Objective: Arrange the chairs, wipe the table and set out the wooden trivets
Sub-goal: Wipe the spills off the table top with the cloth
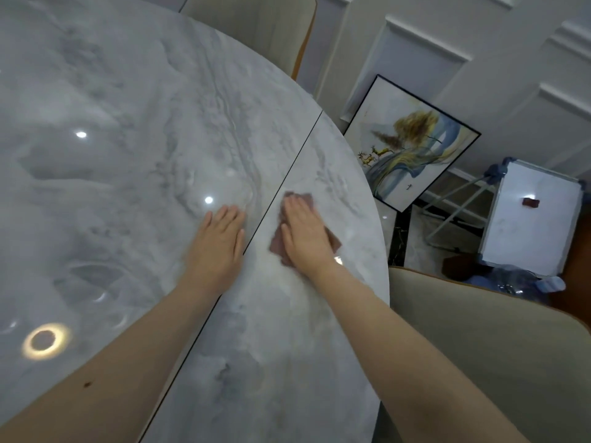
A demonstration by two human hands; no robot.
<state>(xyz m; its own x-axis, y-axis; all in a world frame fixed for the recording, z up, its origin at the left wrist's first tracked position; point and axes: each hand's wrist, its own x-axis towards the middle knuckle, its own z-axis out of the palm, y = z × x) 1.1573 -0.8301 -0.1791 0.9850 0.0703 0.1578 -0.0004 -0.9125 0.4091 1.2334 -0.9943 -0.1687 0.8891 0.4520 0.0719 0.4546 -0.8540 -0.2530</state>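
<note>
While the round grey marble-patterned table (pixel 134 148) fills the left and centre of the frame, its top cut off at the left and lower edges and crossed by a thin dark seam, both bare forearms reach up from the bottom edge onto it. A cream upholstered chair with orange-brown piping (pixel 486 356) shows only its curved back at the lower right, and a second cream chair back (pixel 256 30) is half hidden behind the table rim at the top centre. A framed abstract painting in blue and gold (pixel 412 145) leans against the white panelled wall at the right, beside a white board on a folding stand (pixel 531 219) carrying a small dark block, too small to identify. The left hand (pixel 219 247) lies flat on the marble just left of the seam, fingers straight and together, holding nothing. The right hand (pixel 305 235) presses palm-down, fingers extended and close together, on a small dusty-pink cleaning cloth (pixel 332 243), right of the seam near the table's right rim; the cloth is blurred and mostly covered, only its edges showing around the hand.
</note>
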